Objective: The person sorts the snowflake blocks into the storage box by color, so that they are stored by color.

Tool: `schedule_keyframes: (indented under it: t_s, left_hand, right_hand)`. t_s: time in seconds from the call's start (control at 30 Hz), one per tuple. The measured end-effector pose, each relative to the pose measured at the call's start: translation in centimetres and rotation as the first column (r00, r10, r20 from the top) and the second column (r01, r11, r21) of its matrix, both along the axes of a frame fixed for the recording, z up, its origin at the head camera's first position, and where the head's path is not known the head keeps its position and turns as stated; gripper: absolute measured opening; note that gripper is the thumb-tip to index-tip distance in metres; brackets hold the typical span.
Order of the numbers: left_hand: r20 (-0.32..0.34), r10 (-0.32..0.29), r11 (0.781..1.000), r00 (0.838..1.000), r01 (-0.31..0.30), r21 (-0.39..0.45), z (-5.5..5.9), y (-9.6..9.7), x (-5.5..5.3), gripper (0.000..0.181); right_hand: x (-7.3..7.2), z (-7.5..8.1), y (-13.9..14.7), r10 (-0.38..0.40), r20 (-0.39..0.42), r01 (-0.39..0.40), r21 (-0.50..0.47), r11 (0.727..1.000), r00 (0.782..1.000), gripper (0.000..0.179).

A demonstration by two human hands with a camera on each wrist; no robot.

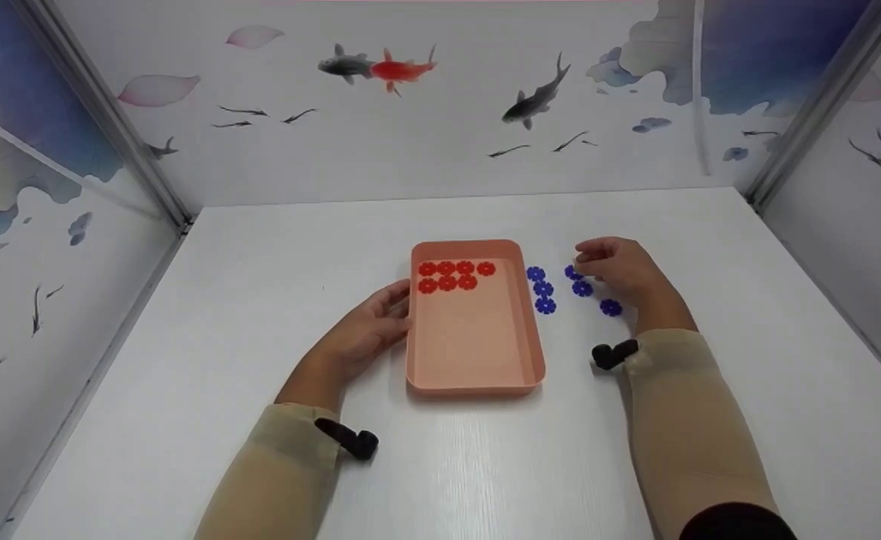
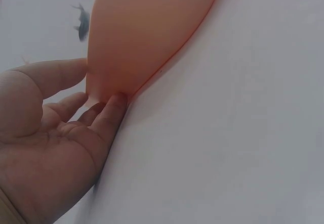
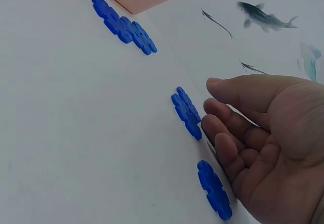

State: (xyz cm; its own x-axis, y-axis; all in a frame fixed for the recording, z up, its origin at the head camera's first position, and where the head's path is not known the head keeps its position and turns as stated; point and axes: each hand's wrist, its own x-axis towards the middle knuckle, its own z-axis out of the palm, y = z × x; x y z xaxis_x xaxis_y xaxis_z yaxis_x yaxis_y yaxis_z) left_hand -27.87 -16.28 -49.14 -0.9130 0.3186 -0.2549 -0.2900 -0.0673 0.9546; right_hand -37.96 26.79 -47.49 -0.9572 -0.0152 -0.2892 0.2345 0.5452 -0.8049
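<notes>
A pink rectangular tray (image 1: 476, 349) lies on the white table. Inside its far end, red flower-shaped plastic discs (image 1: 446, 283) form two rows. Against the tray's left side rests my left hand (image 1: 365, 330); in the left wrist view its thumb and fingertips touch the outer wall (image 2: 136, 32). Several blue flower-shaped discs (image 1: 543, 289) lie right of the tray. My right hand (image 1: 620, 268) is over the farther right ones, partly covering one disc. The right wrist view shows its loosely bent fingertips beside a blue disc (image 3: 186, 113), thumb apart, with nothing seen between them.
Another blue disc (image 1: 611, 307) lies below the right hand, near the wrist. White panels with painted fish (image 1: 534, 101) close off the back and both sides. Dark wrist cameras (image 1: 358, 444) sit on both sleeves.
</notes>
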Motion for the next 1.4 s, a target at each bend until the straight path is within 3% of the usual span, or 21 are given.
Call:
schedule_keyframes:
  t_s: [0.33,0.73,1.07,1.4]
  left_hand:
    - [-0.003,0.003,1.000,1.000,-0.003,0.005,-0.3,0.0,-0.1,0.077]
    - [0.001,0.012,1.000,1.000,-0.012,-0.023,-0.2,0.2,0.1,0.077]
    - [-0.005,0.011,1.000,1.000,-0.011,-0.010,-0.1,0.0,-0.1,0.077]
    - [0.001,0.011,1.000,1.000,-0.011,-0.017,0.0,0.1,-0.1,0.079]
  right_hand:
    - [0.0,0.2,-1.0,0.022,0.003,-0.022,0.138,0.990,1.000,0.046]
    - [-0.1,0.3,-1.9,-0.032,-0.003,0.032,0.144,0.989,0.999,0.047]
    - [-0.1,0.5,-1.8,-0.047,-0.064,0.052,0.077,0.996,0.997,0.043]
    - [-0.3,1.5,-2.0,-0.052,-0.057,0.050,-0.040,0.998,0.997,0.040]
